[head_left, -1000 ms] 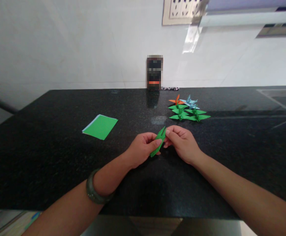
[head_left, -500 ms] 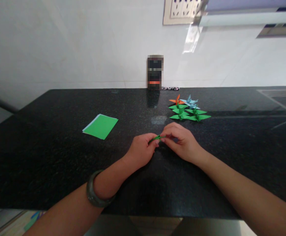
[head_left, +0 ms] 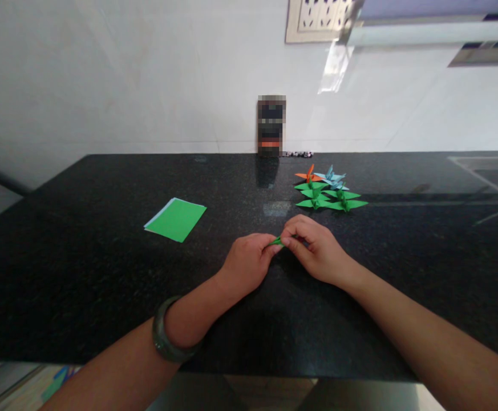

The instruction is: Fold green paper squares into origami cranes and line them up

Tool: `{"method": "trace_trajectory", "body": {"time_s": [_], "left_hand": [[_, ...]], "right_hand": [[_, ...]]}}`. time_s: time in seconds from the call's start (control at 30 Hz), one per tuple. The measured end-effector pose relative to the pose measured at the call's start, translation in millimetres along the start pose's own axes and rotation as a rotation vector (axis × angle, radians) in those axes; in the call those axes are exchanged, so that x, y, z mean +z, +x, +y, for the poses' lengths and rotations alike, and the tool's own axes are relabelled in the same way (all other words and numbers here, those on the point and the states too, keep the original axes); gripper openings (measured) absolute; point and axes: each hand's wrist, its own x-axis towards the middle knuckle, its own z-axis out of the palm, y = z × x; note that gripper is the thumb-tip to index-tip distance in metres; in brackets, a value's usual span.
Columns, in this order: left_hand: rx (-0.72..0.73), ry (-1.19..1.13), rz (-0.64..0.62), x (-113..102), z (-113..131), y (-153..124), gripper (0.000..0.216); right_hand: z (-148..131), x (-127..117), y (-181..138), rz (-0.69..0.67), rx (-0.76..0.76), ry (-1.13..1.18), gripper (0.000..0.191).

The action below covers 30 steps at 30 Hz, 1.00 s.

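Observation:
A small piece of folded green paper (head_left: 276,241) is pinched between my two hands, mostly hidden by the fingers. My left hand (head_left: 249,260) is closed on its left end, with a dark bangle on the wrist. My right hand (head_left: 312,248) pinches the other end between thumb and fingers. Beyond my right hand sit several folded paper cranes: an orange crane (head_left: 310,175), light blue cranes (head_left: 331,176) and green cranes (head_left: 345,202). Off to the left lies a stack of paper sheets (head_left: 175,220) with a green one on top.
The dark speckled countertop (head_left: 103,274) runs back to a pale wall. A phone (head_left: 271,125), its screen blurred, leans upright against the wall, with a beaded strap (head_left: 299,154) beside it. A socket panel (head_left: 317,20) is on the wall above.
My left fingers have shifted slightly on the folded green paper, and my right fingers now cover more of its right end. Everything else is in place.

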Motion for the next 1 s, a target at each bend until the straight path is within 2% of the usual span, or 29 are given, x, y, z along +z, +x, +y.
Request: {"method": "trace_trajectory", "body": {"time_s": [0.2,0.33,0.43,0.73,0.83,0.97,1.0], "left_hand": [[0.004,-0.012,-0.005,0.5,-0.6,-0.7,0.021],[-0.031,-0.110,-0.017,0.1,-1.4,-0.8,0.023],[-0.051,-0.182,-0.021,-0.3,-2.2,-0.7,0.025],[-0.006,-0.184,-0.005,-0.9,0.1,-0.8,0.028],[0.009,-0.141,0.000,-1.6,1.2,-0.4,0.028],[0.036,-0.075,0.019,-2.4,0.7,-0.2,0.027],[0.044,-0.056,0.024,-2.5,0.2,-0.3,0.027]], "right_hand": [[-0.7,0.8,-0.1,0.000,0.080,0.002,0.010],[1.4,-1.6,-1.9,-0.033,0.156,0.083,0.004],[4.1,-3.7,-3.9,-0.055,0.201,0.150,0.007],[-0.5,-12.2,0.9,-0.042,0.040,0.001,0.008],[1.0,-11.5,-0.6,-0.017,0.136,0.032,0.008],[5.3,-6.9,-4.6,-0.022,0.274,0.276,0.024],[5.6,-6.1,-5.1,-0.043,0.276,0.281,0.021]]}}
